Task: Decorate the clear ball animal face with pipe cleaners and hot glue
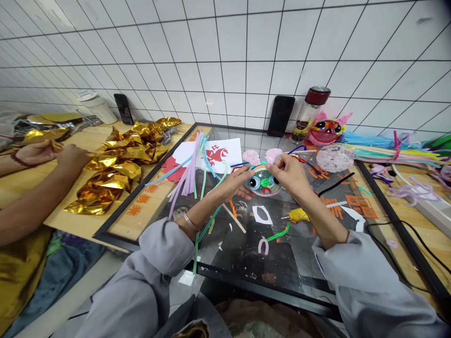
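Legible text: none with certainty. Bottle: dark-and-gold label, lettering too small to read. White sheet: red motif with character-like strokes, undeciphered. Desk: orange character-like cut-outs along both sides, unreadable.

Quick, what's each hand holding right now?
Left hand: holding the decorated face by its side.
Right hand: closed at its upper edge; anything pinched is unclear.

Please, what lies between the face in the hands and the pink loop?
A white paper cutout lies between the face and the pink loop, in the head view.
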{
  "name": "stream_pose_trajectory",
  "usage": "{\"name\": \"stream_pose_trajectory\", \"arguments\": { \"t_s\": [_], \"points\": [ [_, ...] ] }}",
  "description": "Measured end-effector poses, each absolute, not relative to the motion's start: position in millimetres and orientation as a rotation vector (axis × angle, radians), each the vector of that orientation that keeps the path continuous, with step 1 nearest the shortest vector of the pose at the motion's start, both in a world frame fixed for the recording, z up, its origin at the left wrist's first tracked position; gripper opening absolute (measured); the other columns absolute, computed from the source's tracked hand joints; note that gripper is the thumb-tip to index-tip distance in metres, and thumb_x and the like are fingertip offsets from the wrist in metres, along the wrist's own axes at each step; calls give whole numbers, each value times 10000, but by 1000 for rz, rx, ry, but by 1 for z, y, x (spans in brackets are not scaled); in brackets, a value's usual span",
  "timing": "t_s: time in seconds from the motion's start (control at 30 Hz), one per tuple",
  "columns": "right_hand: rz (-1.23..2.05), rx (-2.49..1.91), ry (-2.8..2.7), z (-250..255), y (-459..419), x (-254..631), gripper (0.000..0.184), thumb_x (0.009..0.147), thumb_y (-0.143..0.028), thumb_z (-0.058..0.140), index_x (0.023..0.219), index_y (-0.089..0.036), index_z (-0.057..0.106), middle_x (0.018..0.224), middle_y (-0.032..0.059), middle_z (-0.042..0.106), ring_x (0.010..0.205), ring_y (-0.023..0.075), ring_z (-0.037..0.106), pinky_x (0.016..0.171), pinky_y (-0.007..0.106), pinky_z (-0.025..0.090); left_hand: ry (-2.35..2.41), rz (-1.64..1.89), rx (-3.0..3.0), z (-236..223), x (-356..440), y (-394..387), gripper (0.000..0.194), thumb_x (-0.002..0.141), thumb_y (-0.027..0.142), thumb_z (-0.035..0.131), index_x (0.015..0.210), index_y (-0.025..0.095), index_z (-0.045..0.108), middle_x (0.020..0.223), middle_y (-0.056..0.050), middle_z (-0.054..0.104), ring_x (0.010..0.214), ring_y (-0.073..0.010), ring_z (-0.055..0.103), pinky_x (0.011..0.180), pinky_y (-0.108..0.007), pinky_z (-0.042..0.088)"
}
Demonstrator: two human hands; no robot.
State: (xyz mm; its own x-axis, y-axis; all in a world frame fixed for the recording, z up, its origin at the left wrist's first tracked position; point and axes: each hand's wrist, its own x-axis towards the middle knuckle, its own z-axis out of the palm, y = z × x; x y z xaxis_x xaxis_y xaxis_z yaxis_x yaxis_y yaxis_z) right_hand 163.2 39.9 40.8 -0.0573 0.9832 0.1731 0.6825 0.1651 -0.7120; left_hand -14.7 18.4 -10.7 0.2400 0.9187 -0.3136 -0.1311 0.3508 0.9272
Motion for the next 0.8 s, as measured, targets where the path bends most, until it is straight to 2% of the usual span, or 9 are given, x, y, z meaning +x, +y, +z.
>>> {"name": "stream_pose_trajectory", "arguments": {
  "t_s": [0.17, 0.27, 0.47, 0.67, 0.8],
  "points": [
    [638, -1465, -1756, 35, 40, 164, 255, 705, -357, 614, 591, -235, 420, 545, -55, 466, 536, 118, 393, 555, 274, 290, 922, 890, 899, -12, -13, 17, 757, 825, 517, 692, 1462, 276, 362, 1123, -125, 695, 657, -192, 726, 572, -315, 602],
    [688, -1453, -1751, 34, 38, 164, 247, 695, -347, 622, 597, -235, 425, 536, -58, 461, 526, 116, 396, 547, 275, 286, 882, 888, 883, -12, -12, 16, 684, 823, 496, 693, 1400, 262, 410, 1127, -113, 675, 667, -185, 727, 579, -317, 607],
    [759, -1361, -1707, 30, 41, 167, 257, 678, -385, 636, 608, -231, 443, 555, -57, 457, 534, 110, 386, 541, 273, 289, 920, 967, 846, -14, -7, 13, 734, 805, 470, 703, 1415, 239, 367, 1102, -102, 654, 659, -182, 716, 560, -314, 603],
    [998, -1197, -1592, 28, 45, 168, 465, 597, -581, 745, 594, -232, 436, 543, -63, 435, 526, 98, 364, 512, 259, 281, 1102, 1129, 895, -14, -8, 11, 742, 790, 447, 718, 1431, 221, 419, 970, -59, 663, 634, -157, 665, 505, -275, 568],
    [999, -1216, -1589, 26, 46, 166, 534, 547, -638, 781, 593, -231, 439, 523, -69, 421, 513, 92, 341, 494, 251, 258, 1125, 1111, 950, -11, -9, 9, 647, 759, 485, 732, 1315, 211, 548, 933, -50, 657, 653, -152, 640, 478, -249, 548]
  ]
}}
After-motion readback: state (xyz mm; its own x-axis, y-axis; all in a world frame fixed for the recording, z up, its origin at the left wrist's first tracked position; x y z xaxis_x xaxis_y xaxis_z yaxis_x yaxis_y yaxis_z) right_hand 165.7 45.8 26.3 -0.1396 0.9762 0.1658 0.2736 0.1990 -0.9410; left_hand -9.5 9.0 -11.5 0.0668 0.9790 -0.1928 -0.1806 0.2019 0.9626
